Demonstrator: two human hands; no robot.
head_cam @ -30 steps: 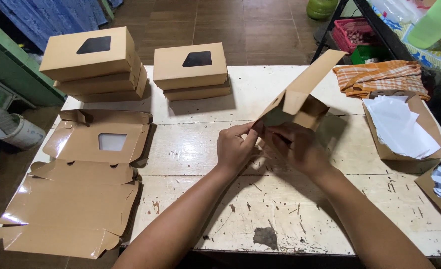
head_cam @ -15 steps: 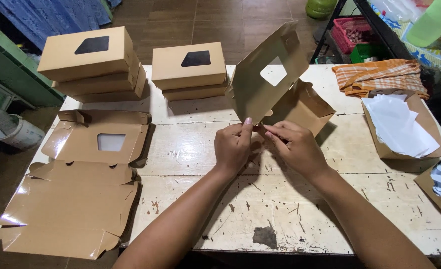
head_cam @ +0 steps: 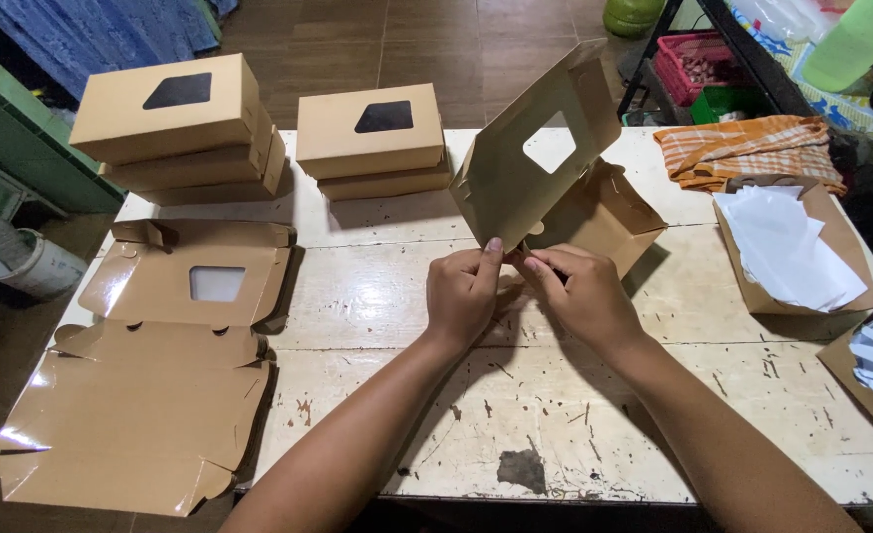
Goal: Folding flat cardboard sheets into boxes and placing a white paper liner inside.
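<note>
Cardboard is the whole business on this worn white surface (head_cam: 574, 415). Both hands meet at its middle, working the near edge of a half-folded brown box (head_cam: 594, 212) whose windowed lid (head_cam: 530, 173) stands up and leans away from the person. The left hand (head_cam: 464, 291) has its grip pressed together on the lid's lower corner, thumb up against the board. The right hand (head_cam: 579, 291) pinches a small flap just beside it, fingertips closed on the fold.

Risk lies mostly in that raised lid: held only at its bottom edge, it can flop over or crease across the thin strips around the window cutout if either pinch twists. The flap could also tear at its notch if it is pushed in at a slant. The box body rests loose on the surface, so a hard push may slide it toward the orange striped cloth (head_cam: 742, 153) beyond it.

To the left lie flat unfolded blanks (head_cam: 150, 424), and 2 stacks of finished boxes (head_cam: 175, 123) and (head_cam: 372, 138) stand behind, well apart from the hands. An open box of white paper sheets (head_cam: 787, 247) sits to the right.
</note>
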